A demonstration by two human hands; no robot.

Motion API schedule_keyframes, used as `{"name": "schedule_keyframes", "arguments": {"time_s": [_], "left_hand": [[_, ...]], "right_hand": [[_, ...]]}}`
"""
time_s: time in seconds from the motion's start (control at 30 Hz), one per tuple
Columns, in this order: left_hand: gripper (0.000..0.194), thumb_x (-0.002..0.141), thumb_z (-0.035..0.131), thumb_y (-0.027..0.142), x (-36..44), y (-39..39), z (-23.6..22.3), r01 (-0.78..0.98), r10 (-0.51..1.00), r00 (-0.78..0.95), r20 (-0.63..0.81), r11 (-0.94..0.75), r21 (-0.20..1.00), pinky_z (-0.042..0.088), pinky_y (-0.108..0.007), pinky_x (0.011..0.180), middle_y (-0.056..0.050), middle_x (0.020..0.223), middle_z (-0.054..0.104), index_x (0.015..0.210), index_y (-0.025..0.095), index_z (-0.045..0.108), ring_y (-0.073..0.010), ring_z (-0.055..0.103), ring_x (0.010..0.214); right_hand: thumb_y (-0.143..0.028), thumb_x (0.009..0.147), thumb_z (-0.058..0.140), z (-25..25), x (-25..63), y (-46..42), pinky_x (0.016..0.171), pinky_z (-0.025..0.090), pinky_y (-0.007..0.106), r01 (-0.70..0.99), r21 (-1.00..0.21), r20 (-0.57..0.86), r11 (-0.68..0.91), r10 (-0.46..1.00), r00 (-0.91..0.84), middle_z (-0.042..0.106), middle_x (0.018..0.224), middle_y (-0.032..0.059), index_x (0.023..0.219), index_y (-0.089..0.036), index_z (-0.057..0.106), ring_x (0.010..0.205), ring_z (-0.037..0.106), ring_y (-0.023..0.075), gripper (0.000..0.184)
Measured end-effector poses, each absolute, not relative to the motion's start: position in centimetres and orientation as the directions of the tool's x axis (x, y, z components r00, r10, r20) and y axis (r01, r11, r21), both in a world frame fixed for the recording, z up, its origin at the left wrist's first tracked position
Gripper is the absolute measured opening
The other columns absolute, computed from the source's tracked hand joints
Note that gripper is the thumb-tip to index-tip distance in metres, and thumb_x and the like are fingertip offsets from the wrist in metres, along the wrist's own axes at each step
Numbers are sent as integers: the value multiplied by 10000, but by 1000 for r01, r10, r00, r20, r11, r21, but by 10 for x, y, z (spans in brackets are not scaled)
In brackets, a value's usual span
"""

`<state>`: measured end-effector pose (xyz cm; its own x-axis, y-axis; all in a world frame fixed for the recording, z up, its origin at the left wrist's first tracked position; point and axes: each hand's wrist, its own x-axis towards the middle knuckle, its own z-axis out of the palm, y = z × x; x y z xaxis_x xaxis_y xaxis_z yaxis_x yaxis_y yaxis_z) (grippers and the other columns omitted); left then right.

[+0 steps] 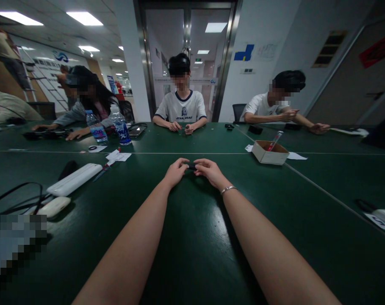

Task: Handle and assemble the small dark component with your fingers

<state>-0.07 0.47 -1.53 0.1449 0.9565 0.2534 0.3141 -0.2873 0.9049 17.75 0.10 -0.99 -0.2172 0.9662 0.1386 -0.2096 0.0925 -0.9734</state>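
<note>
Small black object (191, 167) between left hand (175, 173) and right hand (210, 171); hands pinch opposite ends.

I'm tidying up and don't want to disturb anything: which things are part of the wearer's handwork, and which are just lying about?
In hand:
- small dark object, held between left hand and right hand

Apparently just lying about, untouched by those hands:
- open box
- blue-capped bottle
- white-capped bottle
- long white object
</note>
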Motion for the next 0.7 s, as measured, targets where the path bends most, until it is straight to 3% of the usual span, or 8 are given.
{"name": "schedule_keyframes", "arguments": {"time_s": [0.13,0.37,0.7], "left_hand": [[323,773,531,207,-1,5,-15,286,951,151,269,-302,909,452,-256,661,-23,873,590,1084,184,614,-123,541,665],[310,781,509,204,0,6,-17,296,954,141,264,-295,908,429,-255,649,11,725,558,1069,186,620,-122,524,617],[275,801,514,253,-1,7,-18,290,961,141,236,-268,919,428,-244,626,-1,753,578,1041,194,633,-126,533,640]], "right_hand": [[-83,737,712,-10,177,1,542,548,154,-215,-972,140,92,965,-220,671,714,32,905,-128,662,581,647,99,181],[-104,725,728,-10,178,1,545,548,160,-215,-971,154,107,964,-216,669,722,30,898,-130,662,577,642,96,187],[-106,717,734,-11,177,1,547,548,165,-209,-973,143,99,967,-208,658,711,24,898,-127,661,580,642,100,196]]}}
